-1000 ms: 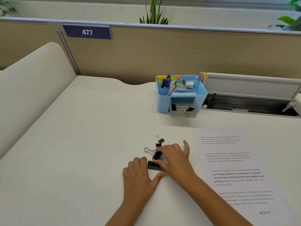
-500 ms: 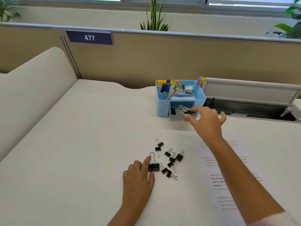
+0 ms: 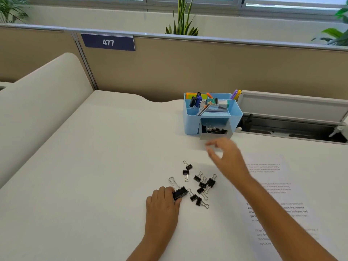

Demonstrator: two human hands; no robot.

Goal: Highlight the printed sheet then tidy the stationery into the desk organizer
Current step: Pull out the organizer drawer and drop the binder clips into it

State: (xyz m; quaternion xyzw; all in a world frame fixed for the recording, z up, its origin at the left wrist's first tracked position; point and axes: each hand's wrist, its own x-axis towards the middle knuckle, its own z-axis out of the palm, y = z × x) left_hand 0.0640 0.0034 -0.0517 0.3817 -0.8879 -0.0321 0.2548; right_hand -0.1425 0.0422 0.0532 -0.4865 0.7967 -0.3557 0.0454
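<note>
Nine or so binder clips [image 3: 197, 183] lie loose on the table [image 3: 94, 166]; some sit in the blue organizer [image 3: 190, 121] drawer [image 3: 214, 133]. My left hand [image 3: 162, 206] grips the largest clip [image 3: 179, 193]; my right hand [image 3: 226, 155], blurred, hovers loosely curled and empty. The sheet [image 3: 293, 200] shows no highlighting I can make out.

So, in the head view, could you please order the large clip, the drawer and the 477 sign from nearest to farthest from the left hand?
1. Large clip, at the left hand's fingertips.
2. Drawer, ahead to the right.
3. 477 sign, on the far partition.
</note>
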